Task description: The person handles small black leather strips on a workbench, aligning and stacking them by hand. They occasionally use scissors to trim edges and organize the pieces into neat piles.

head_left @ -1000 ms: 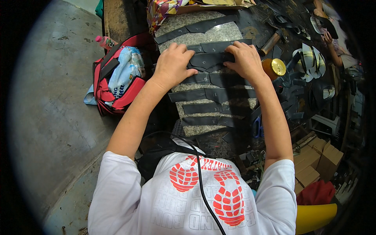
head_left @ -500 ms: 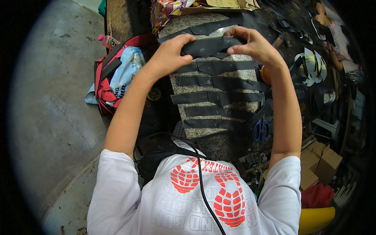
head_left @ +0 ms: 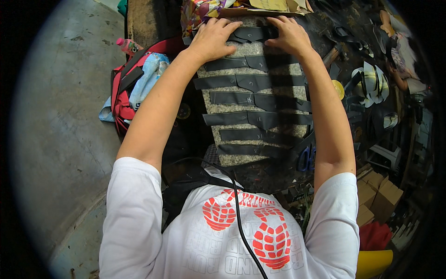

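Observation:
Several black strips, each with a pointed middle and faint pale markings, lie in rows across a speckled grey stone slab [head_left: 223,160]. The farthest black strip [head_left: 251,34] lies between my two hands. At its left end is my left hand [head_left: 214,39], palm down, thumb and fingers apart. My right hand [head_left: 291,38] is spread at the strip's right end, with nothing seen gripped. My hands cover both ends of this strip. Nearer to me, another black strip [head_left: 257,63] lies just below my hands.
Blue-handled scissors [head_left: 304,159] lie right of the slab. A red bag [head_left: 119,100] and a pink-capped bottle [head_left: 128,46] are at left. Cardboard [head_left: 260,12] and patterned wrapping border the far end. Another person's arm [head_left: 397,76] shows far right.
Both hands were holding a raised black strip between them. They have moved farther away and let go of it, and their fingers are now spread. A yellow disc shows beside my right forearm.

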### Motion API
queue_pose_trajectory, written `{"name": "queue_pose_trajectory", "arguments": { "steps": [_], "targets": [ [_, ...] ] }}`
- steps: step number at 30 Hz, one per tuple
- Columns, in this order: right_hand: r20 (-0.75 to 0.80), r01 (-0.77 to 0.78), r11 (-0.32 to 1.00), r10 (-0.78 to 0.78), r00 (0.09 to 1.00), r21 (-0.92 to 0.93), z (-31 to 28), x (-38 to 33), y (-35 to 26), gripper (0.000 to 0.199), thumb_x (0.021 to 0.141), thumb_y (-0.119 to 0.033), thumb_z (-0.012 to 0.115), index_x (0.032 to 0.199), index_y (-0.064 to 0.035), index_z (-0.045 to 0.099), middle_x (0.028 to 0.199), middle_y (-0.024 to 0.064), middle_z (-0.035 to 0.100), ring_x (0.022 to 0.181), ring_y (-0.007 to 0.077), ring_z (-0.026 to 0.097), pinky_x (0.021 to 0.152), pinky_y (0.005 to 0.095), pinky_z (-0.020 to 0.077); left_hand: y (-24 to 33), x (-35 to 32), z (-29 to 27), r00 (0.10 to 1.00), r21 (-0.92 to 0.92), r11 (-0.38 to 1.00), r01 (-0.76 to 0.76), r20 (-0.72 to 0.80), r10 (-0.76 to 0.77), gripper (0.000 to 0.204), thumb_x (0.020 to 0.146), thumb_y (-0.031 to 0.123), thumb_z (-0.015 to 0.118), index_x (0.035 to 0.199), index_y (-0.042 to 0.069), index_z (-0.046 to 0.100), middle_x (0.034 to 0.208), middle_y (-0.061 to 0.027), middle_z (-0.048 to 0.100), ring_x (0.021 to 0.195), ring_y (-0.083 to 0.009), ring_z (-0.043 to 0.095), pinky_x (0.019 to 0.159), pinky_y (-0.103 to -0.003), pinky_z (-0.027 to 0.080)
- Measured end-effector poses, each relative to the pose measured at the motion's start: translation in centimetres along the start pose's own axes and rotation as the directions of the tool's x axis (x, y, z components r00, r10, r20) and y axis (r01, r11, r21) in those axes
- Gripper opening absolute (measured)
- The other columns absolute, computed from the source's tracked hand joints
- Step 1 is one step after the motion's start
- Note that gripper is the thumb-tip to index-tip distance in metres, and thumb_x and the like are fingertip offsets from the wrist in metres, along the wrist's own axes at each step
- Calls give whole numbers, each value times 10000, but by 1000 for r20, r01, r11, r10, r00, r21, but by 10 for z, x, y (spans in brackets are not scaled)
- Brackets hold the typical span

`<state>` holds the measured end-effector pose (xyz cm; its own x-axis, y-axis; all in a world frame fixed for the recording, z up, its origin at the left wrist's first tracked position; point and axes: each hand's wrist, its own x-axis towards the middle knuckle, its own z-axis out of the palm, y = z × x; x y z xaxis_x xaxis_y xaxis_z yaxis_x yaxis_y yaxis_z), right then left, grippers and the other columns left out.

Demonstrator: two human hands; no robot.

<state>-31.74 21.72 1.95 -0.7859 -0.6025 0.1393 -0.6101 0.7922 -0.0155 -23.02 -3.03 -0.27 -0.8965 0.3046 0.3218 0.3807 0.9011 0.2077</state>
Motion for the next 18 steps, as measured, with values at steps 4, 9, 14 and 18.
{"name": "queue_pose_trajectory", "arguments": {
  "steps": [4, 9, 14, 18],
  "targets": [
    [13, 10, 1000, -10, 1000, 9, 11, -5, -5, 533, 827, -318, 761, 1330, -218, 614, 1322, 44, 597, 1263, 278, 533, 1024, 437, 467, 0, -3, 6, 1000, -2, 1000, 14, -18, -14, 331, 844, 204, 742, 1169, 177, 679, 1160, -52, 612, 1133, -276, 553, 982, -445, 446],
    [-85, -68, 980, 85, 993, 185, -10, -44, -13, 387, 832, -257, 756, 1202, -168, 685, 1184, 59, 650, 1154, 288, 586, 933, 403, 508, 14, -17, -4, 979, -38, 999, 5, -205, -13, 305, 815, 190, 760, 1110, 155, 687, 1065, -34, 609, 1067, -266, 566, 920, -415, 466],
    [236, -93, 968, 36, 971, 234, -40, -106, -30, 330, 810, -272, 774, 1093, -113, 715, 1022, 65, 658, 1046, 286, 611, 876, 410, 515, 44, -69, -30, 999, -165, 985, -41, -14, 39, 292, 783, 175, 772, 1049, 88, 689, 974, -63, 611, 984, -297, 564, 873, -408, 471],
    [57, -56, 963, 43, 997, 264, -33, -127, -41, 310, 755, -238, 819, 993, -78, 701, 984, 57, 641, 1041, 296, 580, 870, 413, 495, 61, -86, -34, 1000, -169, 986, -8, 15, 11, 267, 762, 178, 785, 988, 74, 686, 939, -63, 609, 965, -293, 562, 850, -407, 475]
  ]
}}
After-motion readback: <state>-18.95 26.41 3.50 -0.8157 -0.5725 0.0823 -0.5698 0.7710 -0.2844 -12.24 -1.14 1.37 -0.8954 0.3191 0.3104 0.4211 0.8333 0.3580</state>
